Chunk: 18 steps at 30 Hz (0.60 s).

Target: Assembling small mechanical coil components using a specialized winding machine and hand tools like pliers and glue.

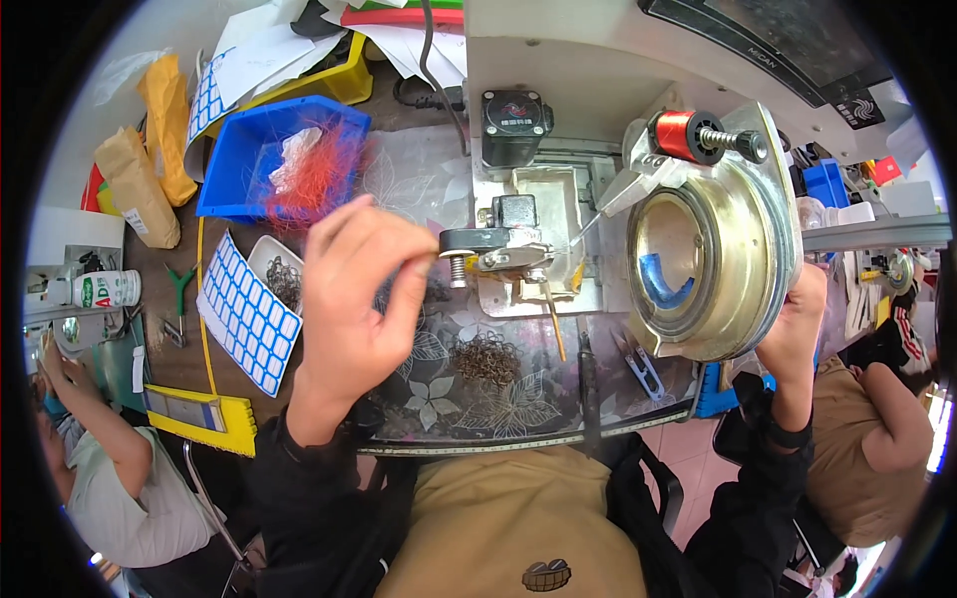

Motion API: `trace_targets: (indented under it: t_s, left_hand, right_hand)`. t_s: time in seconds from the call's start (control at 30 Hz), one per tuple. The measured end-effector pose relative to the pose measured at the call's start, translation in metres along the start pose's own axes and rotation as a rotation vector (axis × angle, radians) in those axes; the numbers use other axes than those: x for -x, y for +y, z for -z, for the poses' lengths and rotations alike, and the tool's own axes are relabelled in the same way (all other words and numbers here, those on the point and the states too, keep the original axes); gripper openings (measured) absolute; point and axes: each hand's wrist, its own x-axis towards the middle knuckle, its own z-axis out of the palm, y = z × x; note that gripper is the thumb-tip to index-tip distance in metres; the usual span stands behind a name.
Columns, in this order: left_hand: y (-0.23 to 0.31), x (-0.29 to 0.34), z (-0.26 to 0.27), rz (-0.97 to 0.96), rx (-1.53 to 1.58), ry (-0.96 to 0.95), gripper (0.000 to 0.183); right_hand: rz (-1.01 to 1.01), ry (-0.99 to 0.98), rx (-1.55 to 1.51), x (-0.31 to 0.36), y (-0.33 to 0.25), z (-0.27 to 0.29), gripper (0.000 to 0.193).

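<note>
My left hand [361,289] is raised beside the machine's small clamp [498,239], left of its spring-loaded screw [458,269]. Its thumb and forefinger are pinched together at the clamp's end; whatever lies between them is too small to make out. My right hand [795,324] is at the right side of a large brass-coloured ring [713,269], its fingers hidden behind the ring. A spool of red wire [688,136] is mounted above the ring, and a blue curved piece [663,284] shows inside it. Below the clamp, a pile of small dark wire pieces [486,359] lies on the mat.
A blue bin [224,159] with red wire scraps stands back left. Nearer are a white dish [261,254] of dark pieces, a blue-bordered label sheet [249,314] and green-handled pliers [180,289]. Blue snips [643,369] lie front right. Other people sit on both sides.
</note>
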Motion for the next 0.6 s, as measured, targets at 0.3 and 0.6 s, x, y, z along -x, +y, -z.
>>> trace_targets:
  t_s: [0.3,0.6]
  left_hand:
    - [-0.003,0.009,-0.012,0.203,0.354,-0.073,0.007]
    - [0.003,0.01,0.0,0.269,0.311,-0.188,0.013]
  right_hand:
    - [-0.265,0.053,-0.108,0.012,0.007,0.0,0.006]
    - [-0.344,0.406,-0.067,0.038,0.044,0.057,0.025]
